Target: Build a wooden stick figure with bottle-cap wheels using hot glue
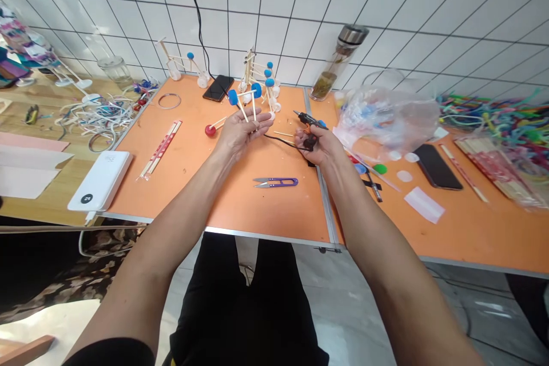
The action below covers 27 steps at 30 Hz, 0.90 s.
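My left hand (240,134) is closed, palm partly up, on a small frame of wooden sticks (254,107) with two blue round caps at its top. A red round cap (210,130) with a stick in it lies beside the fingers. In my right hand (321,147) is a black glue gun (305,119), its nozzle pointing up and left. Its cord runs leftward behind my left hand. Purple-handled thread snips (278,182) lie on the orange table (240,206) between my forearms. More stick models (249,66) with blue caps stand behind, near the wall.
At left are wrapped chopsticks (160,148), a white power bank (100,180) and a tangle of cords (105,111). A glass bottle (332,68) stands at the wall. Rightward lie a plastic bag (381,117), a phone (437,166), loose caps and a chopstick pack (501,166).
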Available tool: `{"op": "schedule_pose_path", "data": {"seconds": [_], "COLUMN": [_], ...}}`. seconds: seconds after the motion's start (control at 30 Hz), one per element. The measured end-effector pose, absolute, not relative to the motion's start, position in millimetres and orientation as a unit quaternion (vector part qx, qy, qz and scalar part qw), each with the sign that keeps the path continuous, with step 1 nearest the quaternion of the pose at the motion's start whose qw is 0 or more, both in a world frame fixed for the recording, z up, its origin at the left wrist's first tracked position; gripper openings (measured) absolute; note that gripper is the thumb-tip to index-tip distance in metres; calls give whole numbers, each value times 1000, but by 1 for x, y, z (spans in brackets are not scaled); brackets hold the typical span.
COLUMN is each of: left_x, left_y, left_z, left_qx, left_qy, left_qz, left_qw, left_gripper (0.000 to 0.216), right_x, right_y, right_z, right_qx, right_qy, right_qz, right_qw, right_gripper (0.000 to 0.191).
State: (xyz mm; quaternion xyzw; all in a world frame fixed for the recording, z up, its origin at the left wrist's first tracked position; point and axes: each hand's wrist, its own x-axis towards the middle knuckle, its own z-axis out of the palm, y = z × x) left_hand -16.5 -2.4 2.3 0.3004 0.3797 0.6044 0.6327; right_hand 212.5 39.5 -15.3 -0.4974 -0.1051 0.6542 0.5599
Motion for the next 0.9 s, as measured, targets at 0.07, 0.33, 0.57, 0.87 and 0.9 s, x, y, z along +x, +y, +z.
{"op": "schedule_pose_path", "data": {"seconds": [0.07, 0.33, 0.57, 0.87, 0.9], "left_x": [-17, -18, -20, -21, -21], "left_y": [-2, -1, 2, 2, 2], "left_z": [2, 4, 4, 1, 0], "left_qx": [300, 283, 269, 282, 283], "left_qy": [375, 370, 365, 351, 352], "left_qz": [605, 609, 601, 582, 580], "left_qw": [636, 642, 658, 677, 678], "left_gripper": [34, 32, 26, 27, 26], "right_x": [209, 204, 217, 229, 230], "right_y": [42, 37, 13, -24, -29], "right_z": [-14, -4, 5, 25, 27], "right_qx": [-498, -569, -598, -633, -637], "right_qy": [-90, -138, -195, -214, -219], "right_qz": [649, 617, 612, 609, 609], "right_qw": [568, 526, 479, 428, 420], "right_gripper": [39, 29, 18, 20, 20]}}
